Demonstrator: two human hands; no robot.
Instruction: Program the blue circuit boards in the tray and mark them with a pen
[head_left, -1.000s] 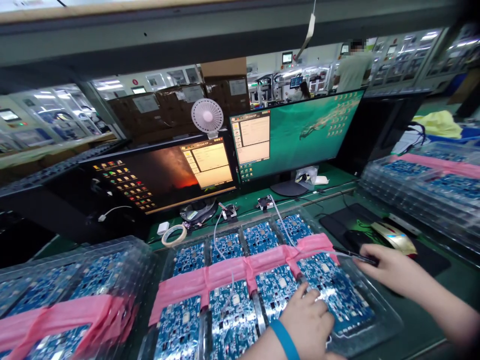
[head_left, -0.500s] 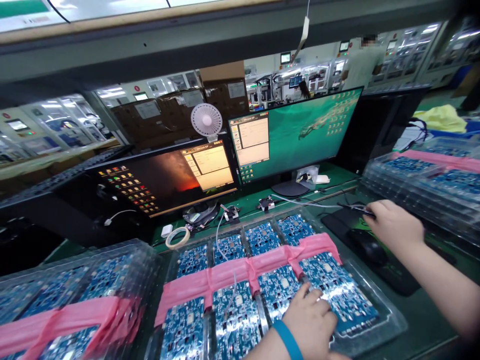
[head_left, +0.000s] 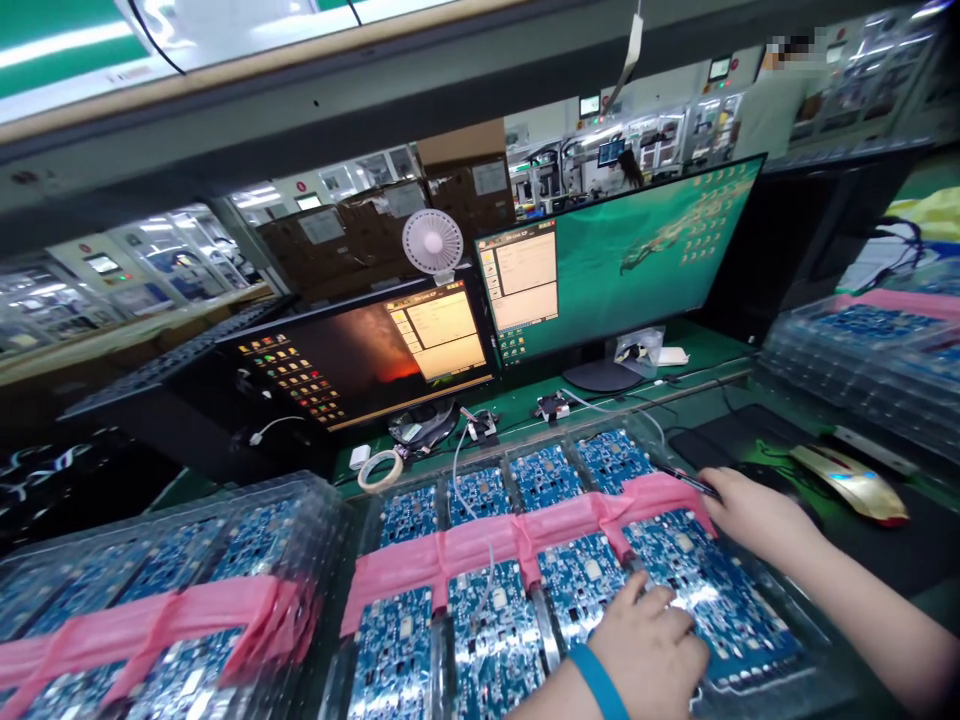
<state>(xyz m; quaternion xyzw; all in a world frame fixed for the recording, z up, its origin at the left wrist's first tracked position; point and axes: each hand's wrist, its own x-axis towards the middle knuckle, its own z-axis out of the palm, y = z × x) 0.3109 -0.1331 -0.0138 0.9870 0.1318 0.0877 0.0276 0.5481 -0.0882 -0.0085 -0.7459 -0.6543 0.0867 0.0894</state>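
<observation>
In the head view, my right hand [head_left: 754, 515] grips a slim black pen-like tool [head_left: 690, 481] at the top right of the middle tray. Its tip points left, close to a grey cable [head_left: 637, 408] that runs from a small clipped module [head_left: 553, 405]. My left hand [head_left: 651, 645], with a blue wristband [head_left: 598, 682], rests on the blue circuit boards [head_left: 574, 585], fingers apart. Those boards lie in rows in a clear plastic tray [head_left: 360, 660]. Across them runs a pink strip [head_left: 480, 545]. A white cable [head_left: 455, 470] from a second module [head_left: 481, 424] reaches over the boards.
Stacked trays of boards stand at left [head_left: 300, 520] and right [head_left: 810, 360]. Behind are two monitors [head_left: 600, 270], [head_left: 360, 350], a small fan [head_left: 433, 242] and a tape roll [head_left: 380, 470]. A gold mouse [head_left: 851, 480] lies on a black mat [head_left: 922, 550]. A person stands in the background.
My right hand has moved left and down with the black tool, from over the mouse mat to the tray's edge. The gold mouse now shows. My left hand stays on the boards.
</observation>
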